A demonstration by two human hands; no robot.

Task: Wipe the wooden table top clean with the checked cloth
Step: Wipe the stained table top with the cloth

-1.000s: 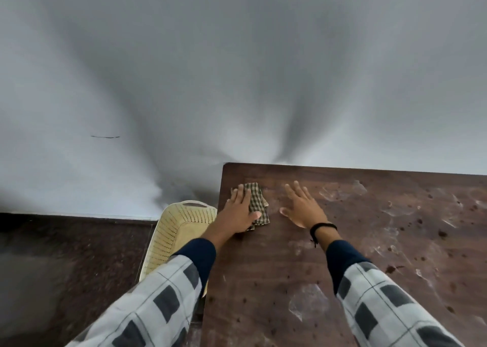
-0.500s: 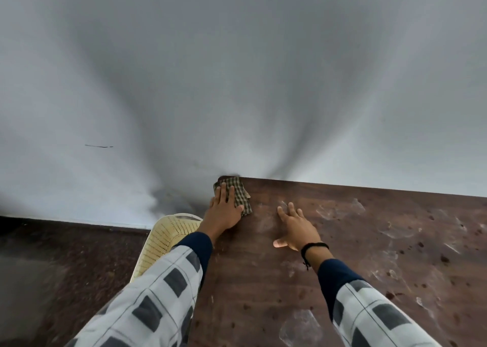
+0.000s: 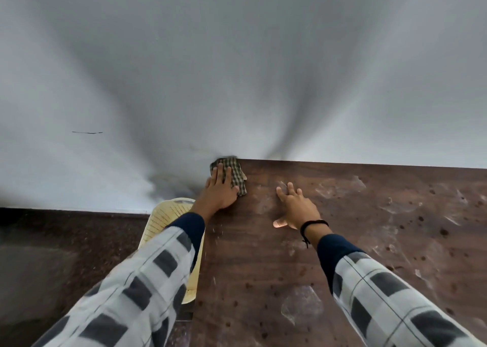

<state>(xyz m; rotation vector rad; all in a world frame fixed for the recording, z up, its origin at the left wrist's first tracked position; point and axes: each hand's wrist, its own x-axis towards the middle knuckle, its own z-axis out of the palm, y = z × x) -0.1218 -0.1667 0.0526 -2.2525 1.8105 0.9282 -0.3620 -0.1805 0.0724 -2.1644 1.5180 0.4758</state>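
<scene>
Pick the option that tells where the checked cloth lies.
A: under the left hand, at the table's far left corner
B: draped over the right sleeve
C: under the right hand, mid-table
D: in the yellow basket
A: the checked cloth lies flat under the left hand at the far left corner of the wooden table, while the right hand rests on bare wood.

checked cloth (image 3: 238, 177): olive-green and cream check, maybe some brown. wooden table top (image 3: 342, 241): dark brown, pale smears, dark spots. basket (image 3: 168, 216): cream, dotted holes. sleeves (image 3: 137, 288): white, grey-black blocks, thin lines; cuffs (image 3: 192, 225) navy. wristband (image 3: 313, 224) black. wall (image 3: 237, 69) pale grey. floor (image 3: 66, 241) dark brown, speckled.
</scene>
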